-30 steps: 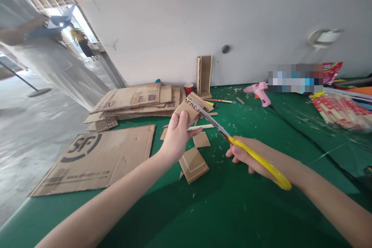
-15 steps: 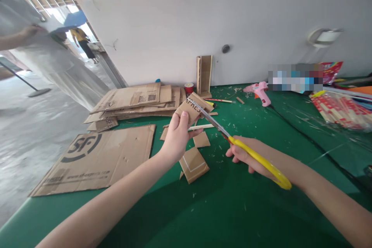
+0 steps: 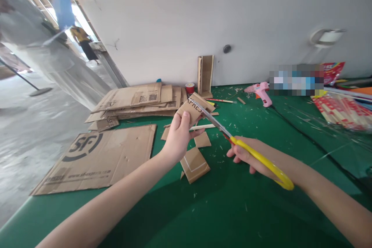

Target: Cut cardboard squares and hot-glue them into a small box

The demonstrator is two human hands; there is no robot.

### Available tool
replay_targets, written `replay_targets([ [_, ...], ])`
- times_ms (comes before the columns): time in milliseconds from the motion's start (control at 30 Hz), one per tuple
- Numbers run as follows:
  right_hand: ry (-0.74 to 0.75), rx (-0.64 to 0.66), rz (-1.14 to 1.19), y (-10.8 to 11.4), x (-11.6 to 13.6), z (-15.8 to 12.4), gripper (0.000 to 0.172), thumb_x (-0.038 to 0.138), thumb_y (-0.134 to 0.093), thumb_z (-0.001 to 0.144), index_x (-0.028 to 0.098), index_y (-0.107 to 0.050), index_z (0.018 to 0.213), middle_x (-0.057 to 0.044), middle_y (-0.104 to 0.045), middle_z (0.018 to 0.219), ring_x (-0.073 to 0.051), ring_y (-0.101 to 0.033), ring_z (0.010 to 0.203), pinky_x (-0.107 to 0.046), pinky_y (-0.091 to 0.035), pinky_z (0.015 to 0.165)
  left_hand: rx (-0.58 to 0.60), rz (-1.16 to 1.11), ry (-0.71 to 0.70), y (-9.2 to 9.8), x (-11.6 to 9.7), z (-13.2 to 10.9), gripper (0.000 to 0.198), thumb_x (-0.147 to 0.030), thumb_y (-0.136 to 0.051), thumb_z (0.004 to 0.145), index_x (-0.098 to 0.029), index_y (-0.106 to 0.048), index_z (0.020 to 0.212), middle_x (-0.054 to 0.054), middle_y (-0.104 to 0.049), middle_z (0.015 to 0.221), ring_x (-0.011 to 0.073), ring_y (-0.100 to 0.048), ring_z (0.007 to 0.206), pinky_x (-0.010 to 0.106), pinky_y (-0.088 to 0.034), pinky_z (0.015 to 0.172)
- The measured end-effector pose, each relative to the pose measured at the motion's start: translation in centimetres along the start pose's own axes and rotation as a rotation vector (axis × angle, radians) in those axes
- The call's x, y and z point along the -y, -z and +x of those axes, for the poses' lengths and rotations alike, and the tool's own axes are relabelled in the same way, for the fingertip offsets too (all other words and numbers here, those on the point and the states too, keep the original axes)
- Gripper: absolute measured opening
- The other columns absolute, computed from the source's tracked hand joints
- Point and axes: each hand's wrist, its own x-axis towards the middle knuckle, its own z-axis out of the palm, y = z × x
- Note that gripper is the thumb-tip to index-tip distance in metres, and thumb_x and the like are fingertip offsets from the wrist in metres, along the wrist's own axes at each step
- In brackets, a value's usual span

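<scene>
Pinched between the thumb and fingers of my left hand (image 3: 178,139) is a small piece of cardboard (image 3: 186,111) with printed letters, raised above the table. My right hand (image 3: 247,154) is closed on yellow-handled scissors (image 3: 261,159). Their blades reach up and left across the cardboard piece, and I cannot tell how far they have cut into it. Below my left hand lie a cardboard square with a white line (image 3: 195,165) and a smaller cardboard square (image 3: 202,139). A pale stick (image 3: 205,126) shows just behind my fingers.
On the green table (image 3: 174,217), a large cardboard sheet (image 3: 116,159) and stacked cardboard (image 3: 130,97) lie left. A cardboard channel (image 3: 205,75) stands against the wall beside a red spool (image 3: 190,88). A pink glue gun (image 3: 262,93) and bagged sticks (image 3: 343,112) are right. People (image 3: 43,46) stand at far left.
Both hands, the cardboard piece and the scissors keep nearly the same pose. At far left, a person's blue sheet has swung up and to the left.
</scene>
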Motion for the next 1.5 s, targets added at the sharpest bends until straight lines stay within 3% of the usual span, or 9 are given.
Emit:
replay_targets([
  [367, 0.025, 0.0, 0.012, 0.0, -0.4, 0.1, 0.052, 0.067, -0.032, 0.088, 0.021, -0.056, 0.091, -0.006, -0.06, 0.077, -0.018, -0.055, 0.067, -0.026, -0.042, 0.046, 0.004, 0.0, 0.003, 0.2, 0.0, 0.0, 0.017, -0.034, -0.049, 0.09, -0.021, -0.047, 0.1, 0.006, -0.055, 0.118, 0.0227, -0.057, 0.113, 0.044, -0.056, 0.085],
  [600, -0.07, 0.007, -0.027, 0.0, 0.7, 0.2, 0.054, 0.068, -0.031, 0.087, 0.019, -0.055, 0.081, -0.006, -0.061, 0.069, -0.019, -0.062, 0.063, -0.026, -0.044, 0.047, 0.044, 0.036, -0.029, 0.5, 0.2, 0.0, 0.019, -0.035, -0.048, 0.092, -0.022, -0.047, 0.105, 0.005, -0.052, 0.118, 0.0217, -0.053, 0.115, 0.044, -0.057, 0.085],
  [800, -0.138, -0.038, -0.07, -0.3, 1.1, 0.2, 0.044, 0.061, -0.042, 0.087, 0.02, -0.049, 0.075, -0.003, -0.061, 0.067, -0.014, -0.059, 0.052, -0.025, -0.041, 0.046, 0.057, 0.086, -0.072, 1.0, 0.5, 0.3, 0.027, -0.042, -0.053, 0.088, -0.023, -0.046, 0.105, 0.003, -0.051, 0.108, 0.021, -0.054, 0.111, 0.043, -0.057, 0.084],
  [1033, -0.074, -0.18, -0.27, -0.7, 0.6, 0.5, 0.043, 0.061, -0.044, 0.085, 0.022, -0.043, 0.065, -0.001, -0.055, 0.055, -0.014, -0.051, 0.046, -0.026, -0.034, 0.044, 0.031, 0.116, -0.107, 1.2, 0.7, 0.4, 0.024, -0.043, -0.053, 0.087, -0.021, -0.045, 0.09, 0.0, -0.05, 0.099, 0.0164, -0.055, 0.101, 0.041, -0.058, 0.083],
  [1333, -0.07, -0.201, -0.3, -1.4, 0.9, 0.6, 0.045, 0.062, -0.037, 0.088, 0.022, -0.042, 0.067, -0.003, -0.055, 0.058, -0.017, -0.054, 0.05, -0.028, -0.035, 0.047, 0.045, 0.1, -0.128, 1.0, 0.4, 0.1, 0.025, -0.045, -0.052, 0.088, -0.023, -0.048, 0.099, 0.0, -0.049, 0.101, 0.0162, -0.054, 0.101, 0.041, -0.058, 0.084],
  [1500, -0.034, -0.187, -0.251, -1.5, 0.9, 0.7, 0.042, 0.06, -0.038, 0.088, 0.022, -0.043, 0.07, -0.002, -0.054, 0.06, -0.015, -0.052, 0.05, -0.027, -0.036, 0.048, 0.041, 0.094, -0.157, 1.2, 0.4, 0.0, 0.025, -0.045, -0.053, 0.087, -0.021, -0.047, 0.087, -0.001, -0.049, 0.094, 0.0155, -0.054, 0.1, 0.04, -0.058, 0.087],
])
